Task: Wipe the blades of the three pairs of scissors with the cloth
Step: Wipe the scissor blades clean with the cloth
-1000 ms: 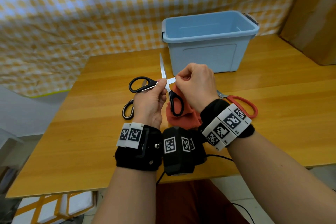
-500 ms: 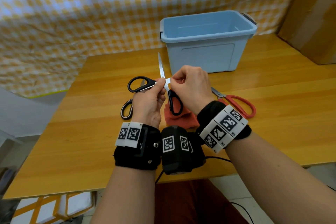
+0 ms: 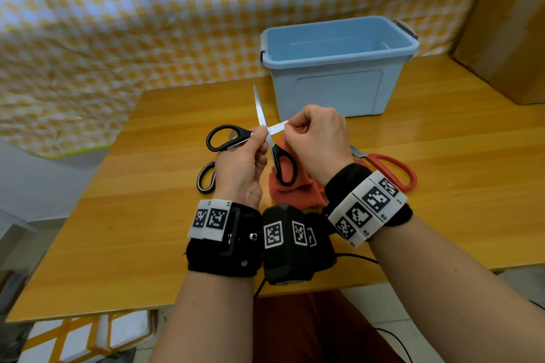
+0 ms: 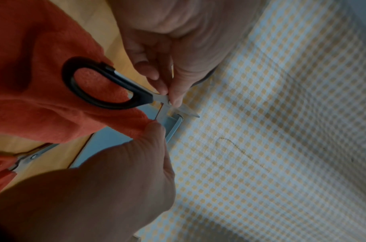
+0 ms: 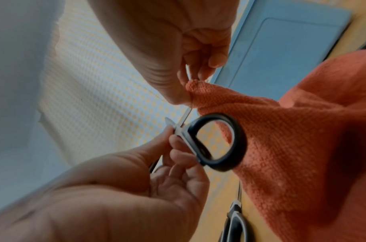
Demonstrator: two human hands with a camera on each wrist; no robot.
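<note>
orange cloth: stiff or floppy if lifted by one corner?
Likely floppy: the orange cloth hangs in soft folds from the right hand pinching it. Probably light, since fingertips alone carry it. The coarse weave suggests it won't slip readily.

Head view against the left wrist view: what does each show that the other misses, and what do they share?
Only the head view shows the whole blue bin, the red scissors' handles and a third pair's black-and-white handle on the table. Only the left wrist view shows the cloth pinched against the blade. Both show the left hand holding the open black scissors near the pivot, and the right hand.
</note>
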